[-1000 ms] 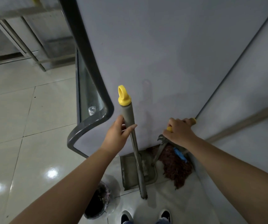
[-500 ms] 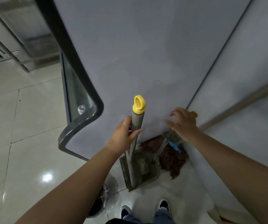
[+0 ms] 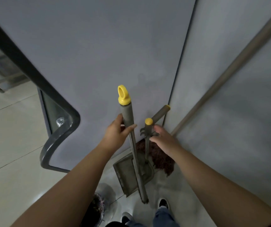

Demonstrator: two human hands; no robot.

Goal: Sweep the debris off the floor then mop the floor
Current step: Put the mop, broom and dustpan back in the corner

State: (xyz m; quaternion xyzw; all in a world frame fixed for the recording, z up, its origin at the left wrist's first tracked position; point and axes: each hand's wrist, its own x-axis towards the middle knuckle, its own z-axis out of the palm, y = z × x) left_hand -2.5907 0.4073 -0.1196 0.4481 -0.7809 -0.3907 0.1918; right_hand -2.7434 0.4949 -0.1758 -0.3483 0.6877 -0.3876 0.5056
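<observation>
My left hand grips a grey broom handle just below its yellow loop cap; the stick runs down to the floor by my feet. A grey dustpan stands against the wall, its upright handle ending in a yellow cap. My right hand reaches to that handle with its fingers extended, fingertips and thumb at the clip below the cap. A reddish-brown mop head lies in the corner behind the dustpan. A short grey handle with a yellow tip leans into the corner.
Grey wall panels close in front and to the right. A long grey pole slants along the right wall. A dark curved rail edges a glass panel on the left. By my shoes sits a dark bin. Pale floor tiles spread left.
My right hand left the yellow-tipped handle in the corner and moved to the dustpan handle. My left hand keeps hold of the broom handle, which now stands more upright.
</observation>
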